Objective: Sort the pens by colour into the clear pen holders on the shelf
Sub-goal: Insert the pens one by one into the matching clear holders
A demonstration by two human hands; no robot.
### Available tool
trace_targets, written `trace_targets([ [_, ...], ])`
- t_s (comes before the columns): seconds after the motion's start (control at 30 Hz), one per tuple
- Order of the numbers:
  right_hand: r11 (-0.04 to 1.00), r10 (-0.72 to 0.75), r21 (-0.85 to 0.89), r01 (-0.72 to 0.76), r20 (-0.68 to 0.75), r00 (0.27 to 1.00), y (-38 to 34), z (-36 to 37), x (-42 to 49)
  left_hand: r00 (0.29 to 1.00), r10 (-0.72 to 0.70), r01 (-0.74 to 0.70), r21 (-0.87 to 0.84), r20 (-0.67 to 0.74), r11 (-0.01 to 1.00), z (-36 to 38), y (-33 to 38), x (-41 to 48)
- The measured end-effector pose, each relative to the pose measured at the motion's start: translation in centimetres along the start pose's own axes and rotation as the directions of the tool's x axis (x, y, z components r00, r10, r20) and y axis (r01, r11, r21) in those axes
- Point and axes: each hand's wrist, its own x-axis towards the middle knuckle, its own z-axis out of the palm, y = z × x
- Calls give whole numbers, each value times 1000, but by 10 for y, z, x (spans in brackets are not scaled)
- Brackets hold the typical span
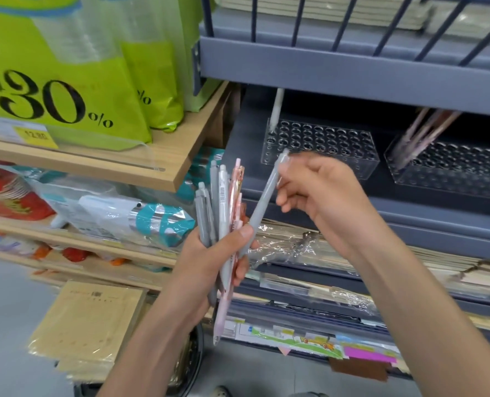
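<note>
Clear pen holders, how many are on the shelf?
2. The left holder has one white pen in it; the right holder has pinkish pens. More may hide off-frame.

Bright, even light falls from above and the shadows are soft. The recess under the grey metal shelf is dark behind the clear pen holders. Glare flecks the cellophane wrap. Motion blur smears the pink pens and softens the green bags. Shelf edges bow near the frame's edges. The left hand gripping its bundle of pens and the right hand pinching a grey pen look fairly sharp.
</note>
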Motion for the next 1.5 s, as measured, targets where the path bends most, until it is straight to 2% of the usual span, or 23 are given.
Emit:
trace_targets([
  [0.13, 985, 47, -174, -19, 158, 986, 6, 2, -6, 1000, -30, 30, 4, -6, 1000, -2, -1, 1],
  [0.2, 981, 62, -194, -31, 156, 986, 5, 2, -5, 998, -53, 53, 3, -16, 999, -3, -2, 2],
  [0.27, 990, 48, -139, -30, 133, 990, 2, 3, -4, 996, -86, 86, 0, -39, 996, -3, -1, 3],
  [0.37, 999, -28, 21, 28, 23, 999, -7, 1, 2, 994, -99, 98, -11, -50, 995, -5, 0, 5],
  [0.43, 992, -111, 39, 117, -132, 985, -14, -2, 11, 993, -106, 106, -7, -51, 994, -7, 0, 5],
  [0.57, 971, -235, -47, 236, -399, 887, -26, -7, 40, 993, -112, 112, -12, -42, 994, -11, -1, 4],
  [0.73, 932, -350, -268, 245, -486, 801, -29, -6, 69, 995, -96, 95, -53, -24, 994, -18, -5, 5],
  [0.83, 860, -429, -472, 192, -468, 773, -30, -1, 85, 997, -80, 79, -58, -13, 995, -22, -6, 5],
  [0.97, 685, -503, -716, 135, -331, 798, -27, 7, 94, 998, -65, 66, -85, 15, 994, -27, -8, 7],
  [1.07, 666, -526, -730, 153, -314, 790, -26, 10, 97, 997, -69, 71, -87, 31, 994, -30, -7, 8],
  [1.23, 729, -433, -669, 145, -287, 854, -24, 6, 105, 999, -38, 39, -67, 16, 997, -27, -4, 12],
  [1.5, 724, -435, -672, 155, -270, 859, -22, 4, 109, 998, -64, 62, -94, -14, 994, -24, -4, 16],
])
